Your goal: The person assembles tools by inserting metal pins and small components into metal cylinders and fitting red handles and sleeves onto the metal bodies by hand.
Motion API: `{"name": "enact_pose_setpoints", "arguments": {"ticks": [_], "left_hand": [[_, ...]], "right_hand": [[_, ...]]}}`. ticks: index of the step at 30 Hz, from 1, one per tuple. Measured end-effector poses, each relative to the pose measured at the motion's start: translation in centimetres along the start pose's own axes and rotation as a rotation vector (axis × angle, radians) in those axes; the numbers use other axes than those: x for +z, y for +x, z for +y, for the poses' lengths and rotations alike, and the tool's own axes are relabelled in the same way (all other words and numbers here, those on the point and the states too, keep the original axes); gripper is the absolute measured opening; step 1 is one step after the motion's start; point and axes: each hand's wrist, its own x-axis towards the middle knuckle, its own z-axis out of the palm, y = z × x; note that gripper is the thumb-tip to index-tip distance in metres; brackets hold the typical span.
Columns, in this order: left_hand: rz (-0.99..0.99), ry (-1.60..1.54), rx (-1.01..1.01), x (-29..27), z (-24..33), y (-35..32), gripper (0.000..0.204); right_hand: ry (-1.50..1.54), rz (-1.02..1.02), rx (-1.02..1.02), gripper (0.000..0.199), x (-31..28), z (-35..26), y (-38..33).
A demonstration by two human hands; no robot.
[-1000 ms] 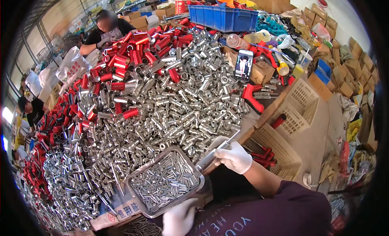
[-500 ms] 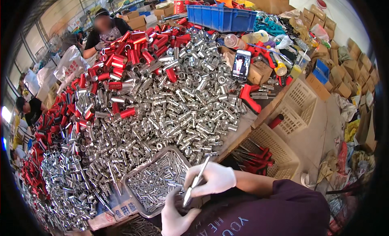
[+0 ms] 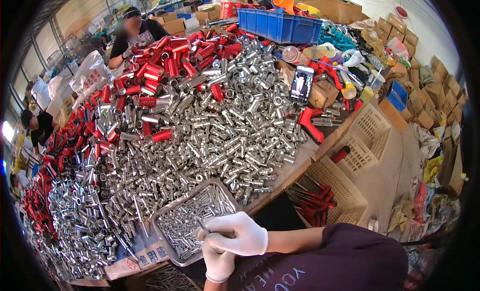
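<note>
Apparently, in the head view, one piece is partway through handling: the right hand point(image 3: 242, 234) pinches a slim metal rod point(image 3: 201, 224), its tip showing above the tray point(image 3: 159, 232). The left hand point(image 3: 218, 261) is bunched against the right from below; whether it grips anything cannot be told. Plenty seems left, as small metal pins point(image 3: 182, 230) lie thick in the tray and metal fittings point(image 3: 220, 136) are heaped across the bench point(image 3: 287, 178). Red-handled tools point(image 3: 317, 203) in the beige crate point(image 3: 352, 192) may be finished work.
</note>
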Motion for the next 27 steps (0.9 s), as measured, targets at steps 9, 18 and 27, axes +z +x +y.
{"name": "enact_pose_setpoints", "arguments": {"ticks": [9,18,27], "left_hand": [[0.086,0.677,0.245,-0.8,3.3,0.0,0.026],[0.083,0.589,0.307,-0.6,3.8,0.0,0.040],[0.013,0.499,0.164,-3.4,4.0,-1.3,0.032]], "right_hand": [[-0.178,0.019,-0.025,0.015,-1.7,-0.3,0.0],[0.022,0.046,0.086,0.020,0.3,0.5,0.0],[0.129,-0.048,0.214,0.033,1.4,1.7,0.6]]}}
